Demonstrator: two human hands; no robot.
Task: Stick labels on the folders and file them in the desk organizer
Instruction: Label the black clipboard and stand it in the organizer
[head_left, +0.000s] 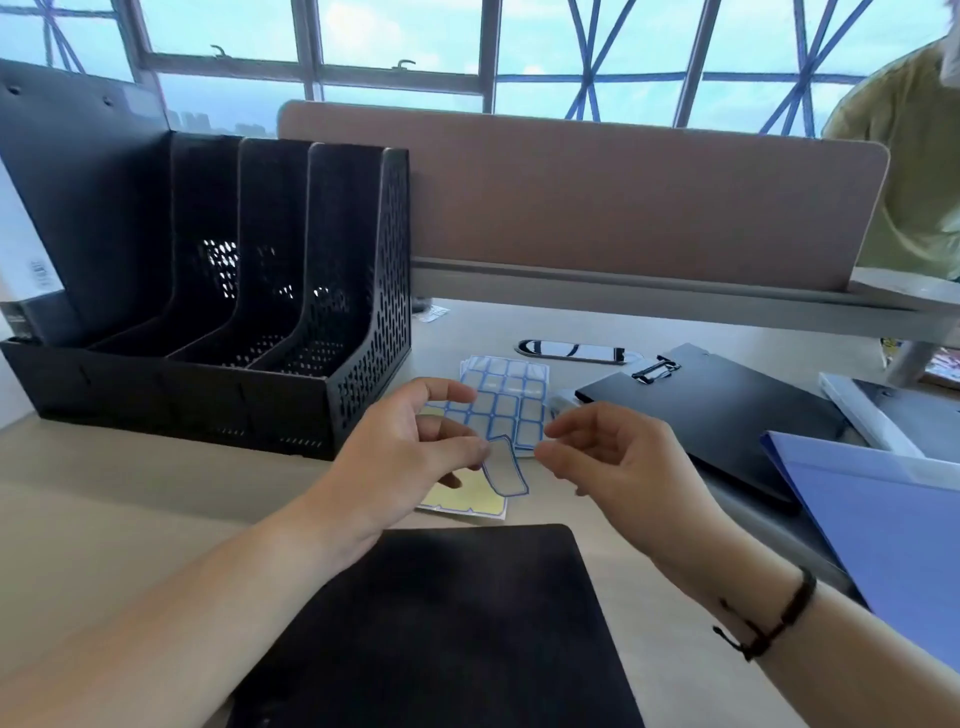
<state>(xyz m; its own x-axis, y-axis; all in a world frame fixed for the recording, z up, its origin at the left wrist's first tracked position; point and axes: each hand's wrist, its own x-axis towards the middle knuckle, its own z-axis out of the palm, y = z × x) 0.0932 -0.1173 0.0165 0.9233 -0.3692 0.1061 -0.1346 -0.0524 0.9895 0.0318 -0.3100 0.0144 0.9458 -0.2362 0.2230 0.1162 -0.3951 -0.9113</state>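
Note:
My left hand (410, 447) pinches a peeled white label with a blue border (505, 472), which hangs curled above the desk. My right hand (613, 462) hovers just right of the label with loosely curled fingers and holds nothing. Behind both hands lies a sheet of blue-bordered labels (511, 397), and a yellowish backing sheet (470, 501) lies under the label. A black folder (447, 623) lies flat in front of me. The black mesh desk organizer (358, 332) stands at the left, with a black folder (78, 182) in its leftmost slot.
To the right lie another black folder (727, 415) with a binder clip (655, 370) and a blue folder (883, 525). A black-and-white object (574, 351) lies behind the label sheet. A brown partition (597, 197) bounds the desk's far side; a person in green (914, 171) sits beyond it.

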